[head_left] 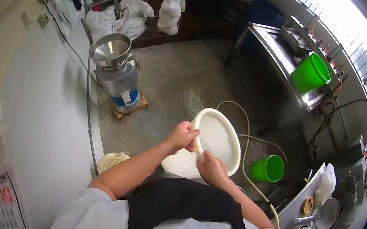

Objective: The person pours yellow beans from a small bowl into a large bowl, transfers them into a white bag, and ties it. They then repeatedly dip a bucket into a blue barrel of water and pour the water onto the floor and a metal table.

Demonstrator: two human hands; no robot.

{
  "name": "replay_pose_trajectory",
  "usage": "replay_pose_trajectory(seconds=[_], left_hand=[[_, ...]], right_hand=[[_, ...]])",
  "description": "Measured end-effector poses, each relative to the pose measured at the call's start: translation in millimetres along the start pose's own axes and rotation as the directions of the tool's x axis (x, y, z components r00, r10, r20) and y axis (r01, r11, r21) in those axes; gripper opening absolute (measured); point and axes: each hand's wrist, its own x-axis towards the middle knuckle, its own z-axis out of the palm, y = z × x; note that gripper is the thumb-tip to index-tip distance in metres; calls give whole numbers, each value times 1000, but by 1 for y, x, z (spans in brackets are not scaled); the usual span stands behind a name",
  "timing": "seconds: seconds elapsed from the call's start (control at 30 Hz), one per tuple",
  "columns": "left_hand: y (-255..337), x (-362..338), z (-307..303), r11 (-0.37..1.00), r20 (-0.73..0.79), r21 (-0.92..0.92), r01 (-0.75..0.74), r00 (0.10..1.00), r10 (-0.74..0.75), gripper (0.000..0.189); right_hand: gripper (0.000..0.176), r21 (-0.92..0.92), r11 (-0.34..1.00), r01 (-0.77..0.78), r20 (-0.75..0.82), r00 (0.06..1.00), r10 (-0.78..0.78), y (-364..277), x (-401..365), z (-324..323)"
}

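Note:
A round, cream-white, shallow piece with a raised rim (224, 138), like a large lid or sieve, is tilted up in front of me. My left hand (182, 138) is closed on its near left rim, thumb on top. Lower down, my right hand (213, 169) is closed on the near edge of the same rim. Both hands look wet. Under the piece, partly covered by my hands and apron, shows a white surface (180, 163), perhaps a tub; its contents I cannot make out.
A metal grinder with a funnel (119, 79) stands at left by the wall. A pale hose (245, 159) snakes across the floor beside a green bucket (267, 168). Another green bucket (310, 73) sits on the steel table (278, 53). At right, a counter holds a strainer (327, 214).

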Motion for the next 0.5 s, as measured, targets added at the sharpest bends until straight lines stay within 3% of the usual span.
replay_pose_trajectory(seconds=[0.03, 0.07, 0.1, 0.17, 0.23, 0.3, 0.33, 0.4, 0.43, 0.47, 0.5], left_hand=[[2, 11, -19, 994, -70, 109, 11, 998, -3, 29], [-2, 16, -46, 923, -101, 363, -129, 979, 177, 31], [-9, 15, -72, 768, -84, 596, -235, 933, 351, 34], [-18, 1, -123, 770, -195, 625, -128, 930, 313, 36], [-62, -14, -180, 785, -352, 617, -58, 872, 341, 33], [-115, -46, -232, 793, -553, 580, 186, 805, 216, 32], [-120, -71, -246, 742, -603, 602, 296, 777, 180, 34], [-217, -106, -315, 438, -438, 844, 309, 869, 232, 39], [-201, -130, -304, 765, -648, 459, 452, 759, -60, 44], [-183, -155, -292, 859, -674, -56, 509, 616, -408, 49], [-197, -176, -294, 839, -672, -172, 517, 561, -484, 55]], right_hand=[[26, -18, 1000, 24, 17, 1000, -24, -4, 23, 7], [26, -33, 998, 50, 38, 998, -49, -8, 45, 15], [24, -47, 997, 52, 63, 997, -49, -15, 67, 24], [25, -31, 997, 71, 89, 994, -68, -35, 112, 39], [27, -6, 996, 90, 112, 990, -89, -60, 151, 55], [27, 32, 988, 152, 162, 975, -155, -85, 179, 75], [27, 55, 980, 191, 207, 958, -199, -95, 192, 88], [25, 99, 971, 220, 361, 901, -241, -137, 206, 95], [27, 122, 957, 264, 420, 860, -291, -150, 213, 104], [30, 148, 940, 307, 474, 812, -340, -161, 216, 114], [30, 174, 911, 373, 498, 765, -408, -172, 216, 123]])
